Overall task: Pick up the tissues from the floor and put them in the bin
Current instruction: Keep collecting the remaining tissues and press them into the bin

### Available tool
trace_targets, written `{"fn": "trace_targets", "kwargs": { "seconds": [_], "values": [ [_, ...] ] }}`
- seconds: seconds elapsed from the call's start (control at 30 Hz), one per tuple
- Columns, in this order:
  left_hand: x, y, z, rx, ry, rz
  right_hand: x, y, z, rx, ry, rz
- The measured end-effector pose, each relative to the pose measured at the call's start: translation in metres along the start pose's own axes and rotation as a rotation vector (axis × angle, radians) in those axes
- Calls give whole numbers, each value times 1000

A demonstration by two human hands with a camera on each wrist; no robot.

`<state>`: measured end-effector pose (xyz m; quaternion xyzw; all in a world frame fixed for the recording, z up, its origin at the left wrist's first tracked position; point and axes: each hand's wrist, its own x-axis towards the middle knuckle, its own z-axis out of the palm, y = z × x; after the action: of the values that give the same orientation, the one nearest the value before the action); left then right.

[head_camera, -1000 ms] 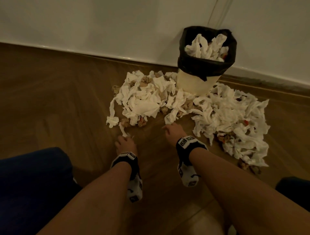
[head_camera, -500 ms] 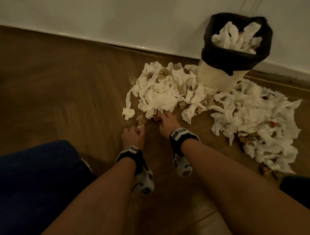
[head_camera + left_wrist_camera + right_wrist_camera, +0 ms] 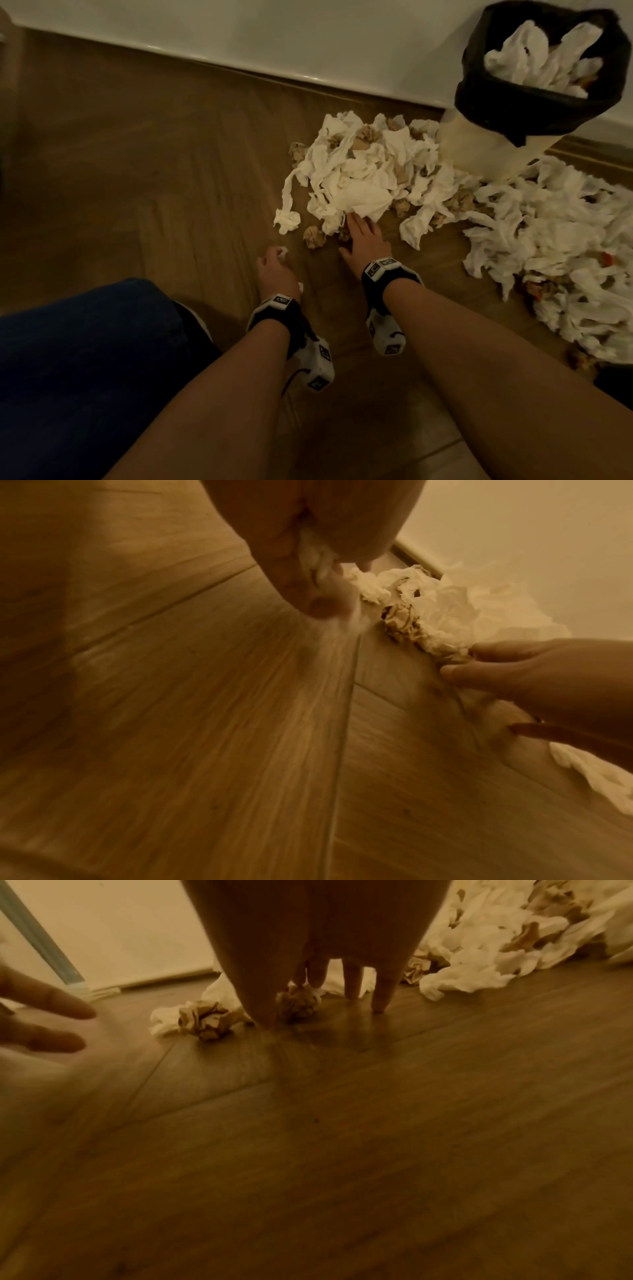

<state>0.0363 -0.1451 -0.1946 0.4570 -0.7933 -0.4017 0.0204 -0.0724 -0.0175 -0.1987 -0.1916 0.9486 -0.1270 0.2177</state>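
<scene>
Progress check. The bin [image 3: 534, 102], black-lined, stands against the wall at the far right of the floor [image 3: 137, 192]. It already holds white tissues up to about its rim, so part of the job is done.

Most remains. One heap of tissues [image 3: 356, 178], white with brown crumpled balls mixed in, lies on the floor just left of the bin's base. A second, wider heap [image 3: 548, 246] spreads from the bin's base toward the right edge of the floor. A few strays sit at the near edge of the first heap, among them a brown ball [image 3: 314, 236].

Left hand [image 3: 275, 270]: fingers curled around a small white tissue scrap [image 3: 315, 553], held above bare floor, apart from the heap.

Right hand [image 3: 363, 236]: fingers extended downward, tips on the floor at the near edge of the first heap, touching a crumpled brown ball [image 3: 296, 1001]; nothing gripped yet.

Judgement: early to middle stage. Many more grab-and-drop trips look necessary, and the bin's remaining room looks tight for both heaps.
</scene>
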Motion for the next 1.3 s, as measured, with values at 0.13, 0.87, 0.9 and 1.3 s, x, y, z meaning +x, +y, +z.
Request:
{"fn": "trace_targets", "kwargs": {
  "seconds": [0.13, 0.87, 0.9, 1.3],
  "values": [
    [0, -8, 0, 47, 27, 33, 0, 0, 2, -99, 3, -48],
    [-10, -1, 3, 110, -27, 58, 19, -7, -8, -140, -76, -165],
    [-10, -1, 4, 117, -26, 62, 18, -7, -9, -125, -48, -153],
    [-15, 10, 15, 91, -43, 94, 2, 19, -12, 181, 8, 63]
  ]
}}
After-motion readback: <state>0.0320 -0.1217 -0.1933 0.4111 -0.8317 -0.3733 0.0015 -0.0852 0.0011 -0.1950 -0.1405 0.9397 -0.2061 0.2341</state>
